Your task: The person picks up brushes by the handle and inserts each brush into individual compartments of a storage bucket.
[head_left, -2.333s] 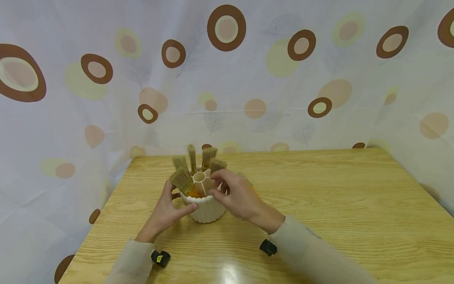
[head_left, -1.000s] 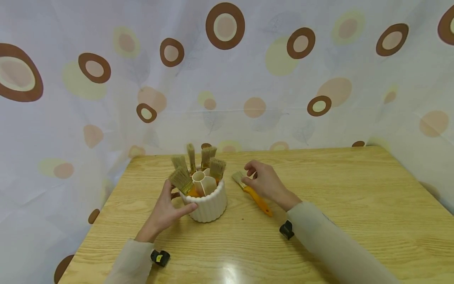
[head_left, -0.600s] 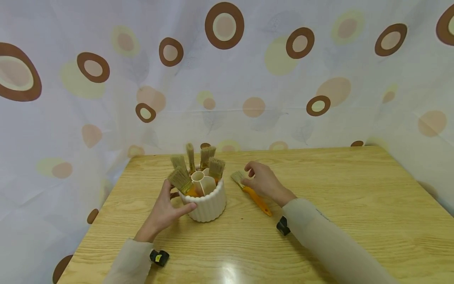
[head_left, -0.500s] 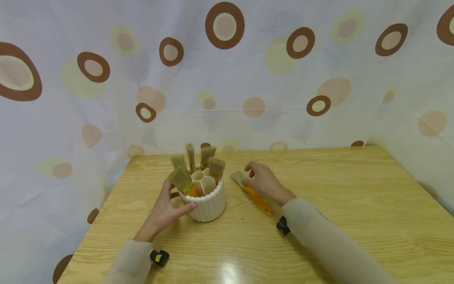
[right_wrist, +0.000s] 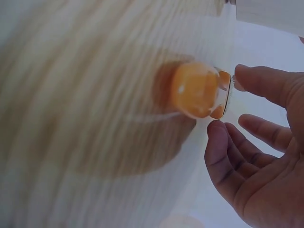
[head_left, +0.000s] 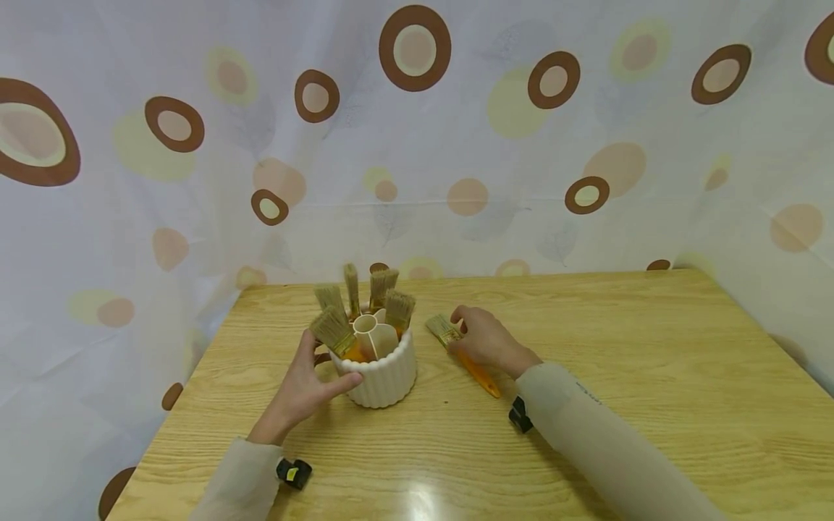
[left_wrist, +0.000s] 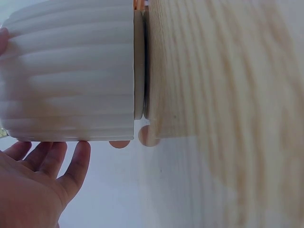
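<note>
My left hand (head_left: 296,391) holds the side of a white ribbed pot (head_left: 384,380), thumb across its front and fingers round its left side. In the left wrist view, fingertips (left_wrist: 80,151) rest against the ribbed wall (left_wrist: 71,85). Several paintbrushes (head_left: 332,331) stand bristles up in the pot around a divider with a central tube (head_left: 365,323). Right of the pot, a paintbrush with an orange handle (head_left: 481,376) lies on the table. My right hand (head_left: 490,344) pinches it near the ferrule; thumb and fingertips flank the brush (right_wrist: 197,90) in the right wrist view.
The wooden table (head_left: 619,405) extends to the right and front. A patterned cloth (head_left: 469,130) hangs behind it and along both sides. Each wrist wears a small black camera, such as the left one (head_left: 295,474).
My right hand left the pot and moved right to the loose paintbrush. Since half a second ago it has come down onto the brush below the bristles. My left hand stays on the pot.
</note>
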`<state>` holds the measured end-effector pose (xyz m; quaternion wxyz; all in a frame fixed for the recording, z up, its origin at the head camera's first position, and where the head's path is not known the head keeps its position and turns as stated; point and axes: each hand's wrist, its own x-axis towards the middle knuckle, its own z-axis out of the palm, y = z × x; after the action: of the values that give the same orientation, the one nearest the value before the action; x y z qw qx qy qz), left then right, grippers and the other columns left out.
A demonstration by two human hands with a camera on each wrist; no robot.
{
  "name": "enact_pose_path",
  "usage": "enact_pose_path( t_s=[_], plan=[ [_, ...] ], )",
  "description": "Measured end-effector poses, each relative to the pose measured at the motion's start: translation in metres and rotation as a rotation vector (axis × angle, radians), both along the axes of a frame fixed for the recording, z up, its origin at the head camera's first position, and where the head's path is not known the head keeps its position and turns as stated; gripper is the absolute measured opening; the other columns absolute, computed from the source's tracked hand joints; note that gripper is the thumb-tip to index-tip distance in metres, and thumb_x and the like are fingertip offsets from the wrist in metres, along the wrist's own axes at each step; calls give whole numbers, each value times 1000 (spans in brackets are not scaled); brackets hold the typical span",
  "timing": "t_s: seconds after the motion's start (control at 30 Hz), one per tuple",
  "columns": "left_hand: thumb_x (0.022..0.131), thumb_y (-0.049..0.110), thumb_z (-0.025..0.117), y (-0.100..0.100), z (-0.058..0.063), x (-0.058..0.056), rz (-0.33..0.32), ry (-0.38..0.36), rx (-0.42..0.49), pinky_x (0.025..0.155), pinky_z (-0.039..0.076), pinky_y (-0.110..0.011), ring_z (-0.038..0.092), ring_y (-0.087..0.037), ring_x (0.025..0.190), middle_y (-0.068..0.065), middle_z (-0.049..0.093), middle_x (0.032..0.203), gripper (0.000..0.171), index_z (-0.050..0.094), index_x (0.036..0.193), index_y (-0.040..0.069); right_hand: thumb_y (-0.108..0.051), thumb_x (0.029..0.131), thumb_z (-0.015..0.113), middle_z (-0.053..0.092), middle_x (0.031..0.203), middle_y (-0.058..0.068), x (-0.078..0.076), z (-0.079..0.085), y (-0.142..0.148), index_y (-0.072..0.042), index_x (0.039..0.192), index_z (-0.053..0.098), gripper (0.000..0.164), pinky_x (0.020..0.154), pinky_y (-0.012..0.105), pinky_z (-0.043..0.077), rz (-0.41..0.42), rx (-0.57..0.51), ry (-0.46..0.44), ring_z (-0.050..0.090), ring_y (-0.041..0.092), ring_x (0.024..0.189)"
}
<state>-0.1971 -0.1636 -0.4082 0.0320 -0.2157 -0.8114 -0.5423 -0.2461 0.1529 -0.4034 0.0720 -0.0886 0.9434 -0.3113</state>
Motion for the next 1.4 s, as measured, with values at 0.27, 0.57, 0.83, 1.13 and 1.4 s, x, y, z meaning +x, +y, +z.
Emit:
enact_pose_path(
  t_s=[0.27,0.57,0.83,1.13,1.4],
  plan=[
    [75,22,83,2,1,2,9,3,3,99,38,-54,38,-28,125,-8,37,138,89,27,143,15,-19,84,74,57,108,12,1,-4,2,-5,122,55,44,78,40,50,25,32,2,55,26,95],
    [74,22,84,2,2,2,21,1,-4,100,38,-52,39,-29,125,-9,38,138,90,27,143,14,-8,82,70,58,100,9,2,-4,7,-3,117,58,38,74,38,48,72,51,13,54,23,87],
    [73,23,84,2,3,3,27,-19,-5,100,37,-54,38,-32,126,-10,37,139,92,26,144,14,-12,83,71,59,106,10,1,-2,8,-5,121,57,40,77,41,49,86,88,-7,56,25,93],
    [75,19,83,2,3,4,24,-34,-4,100,37,-54,38,-33,127,-10,36,141,90,26,144,16,-27,82,73,58,112,8,-4,-3,-1,-9,125,55,50,78,42,49,80,147,-30,57,24,97],
    [76,11,80,8,24,15,19,-35,-17,101,36,-56,37,-35,127,-18,36,140,88,24,144,5,-25,83,73,58,110,7,-8,-2,-4,-7,122,59,45,72,40,49,96,185,-6,57,21,90]
  ],
)
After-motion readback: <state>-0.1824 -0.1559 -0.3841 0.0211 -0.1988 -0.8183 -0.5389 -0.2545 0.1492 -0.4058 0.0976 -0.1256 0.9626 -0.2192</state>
